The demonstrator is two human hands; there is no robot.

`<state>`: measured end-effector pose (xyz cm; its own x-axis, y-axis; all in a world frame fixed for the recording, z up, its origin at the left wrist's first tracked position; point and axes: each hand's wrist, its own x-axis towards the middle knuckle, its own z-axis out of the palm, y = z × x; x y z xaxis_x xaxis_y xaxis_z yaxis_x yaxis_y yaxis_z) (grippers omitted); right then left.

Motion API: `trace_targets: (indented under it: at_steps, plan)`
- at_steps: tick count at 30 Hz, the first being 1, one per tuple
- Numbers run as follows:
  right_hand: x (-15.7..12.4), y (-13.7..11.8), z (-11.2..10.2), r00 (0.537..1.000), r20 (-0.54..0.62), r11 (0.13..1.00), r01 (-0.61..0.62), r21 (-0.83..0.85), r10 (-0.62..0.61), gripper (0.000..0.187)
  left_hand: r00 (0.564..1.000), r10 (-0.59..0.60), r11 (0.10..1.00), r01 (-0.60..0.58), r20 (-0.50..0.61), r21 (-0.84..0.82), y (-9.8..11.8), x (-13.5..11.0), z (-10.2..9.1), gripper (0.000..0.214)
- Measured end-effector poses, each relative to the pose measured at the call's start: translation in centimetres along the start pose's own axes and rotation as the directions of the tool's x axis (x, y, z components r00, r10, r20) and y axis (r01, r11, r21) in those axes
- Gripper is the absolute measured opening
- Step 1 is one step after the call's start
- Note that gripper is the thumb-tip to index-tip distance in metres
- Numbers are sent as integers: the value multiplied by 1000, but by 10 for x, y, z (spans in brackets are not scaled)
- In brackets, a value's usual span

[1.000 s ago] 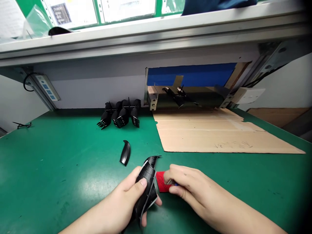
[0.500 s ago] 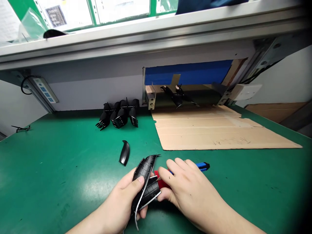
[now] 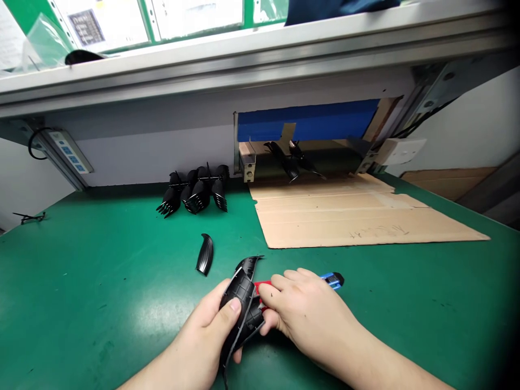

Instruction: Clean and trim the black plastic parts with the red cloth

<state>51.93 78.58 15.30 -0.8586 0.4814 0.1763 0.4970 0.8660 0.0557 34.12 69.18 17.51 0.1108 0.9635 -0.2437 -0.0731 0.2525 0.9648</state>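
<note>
View: seen from above the person's own two hands, low over a green bench (image 3: 101, 303)

Left hand: the left hand (image 3: 203, 338) is closed around a black ribbed plastic shell (image 3: 242, 292); the thumb lies across its curved face, the fingers wrap beneath; the shell is lifted a little, its pointed tip aimed away from the person

Right hand: the right hand (image 3: 303, 314) is closed on a red and blue cutter (image 3: 333, 279); the blue end pokes out past the knuckles, the red end meets the shell's right edge; the blade itself is hidden

Hands together: the two hands touch at the shell, near the front middle of the bench

Step in hand: by my reading, trimming along the shell's edge with the cutter

Next move calls for: a firm hold from the left hand and a short, controlled stroke of the blade along the edge, kept away from the left thumb

Nearby: a small curved black piece (image 3: 205, 253) lies just beyond the shell; a cluster of black comb parts (image 3: 195, 192) sits well back by the wall; a flat sheet of cardboard (image 3: 365, 219) covers the bench to the right
</note>
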Motion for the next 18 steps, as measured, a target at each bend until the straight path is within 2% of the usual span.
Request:
trace_targets:
  at_steps: [2, 4, 5, 7, 9, 10, 11, 12, 14, 16, 18]
  plan:
    - [0, 1, -1, 999, 45, 996, -13, 85, 9, 41, 1000, 5, 1000, -5, -6, 19, 0, 0, 0, 43]
    - [0, 4, -5, 997, 74, 943, 1, 332, -27, 50, 1000, 6, 1000, -6, -14, 4, -1, -1, 2, 44]
    - [0, 7, -9, 995, 83, 870, 13, 493, -62, 57, 1000, 7, 1000, -7, -16, -10, -2, -1, 3, 45]
    - [-2, 14, -17, 988, 77, 631, 24, 775, -131, 66, 1000, 7, 1000, -8, -23, -28, -3, -2, 4, 46]
    - [-4, 22, -24, 990, 45, 416, 13, 909, -130, 68, 999, -2, 1000, 1, -39, -30, -3, -4, 6, 47]
    - [-6, 26, -27, 995, 35, 364, 3, 931, -98, 67, 999, -8, 1000, 6, -50, -23, -2, -4, 6, 48]
    - [-7, 29, -28, 999, 23, 372, -3, 928, -48, 64, 998, -9, 1000, 9, -63, -13, -2, -5, 6, 49]
    - [-8, 31, -28, 1000, -7, 442, 3, 897, 7, 61, 997, -7, 1000, 6, -74, -3, -2, -6, 6, 50]
    - [-10, 31, -27, 990, -121, 655, 43, 754, 74, 54, 996, 6, 1000, -4, -90, 20, -2, -7, 4, 53]
    - [-10, 27, -26, 962, -269, 798, 125, 589, 48, 55, 995, 2, 1000, 0, -100, 20, -3, -5, 3, 54]
    - [-10, 20, -26, 930, -367, 840, 217, 498, -22, 56, 996, 13, 1000, -13, -83, 5, -5, -1, 2, 49]
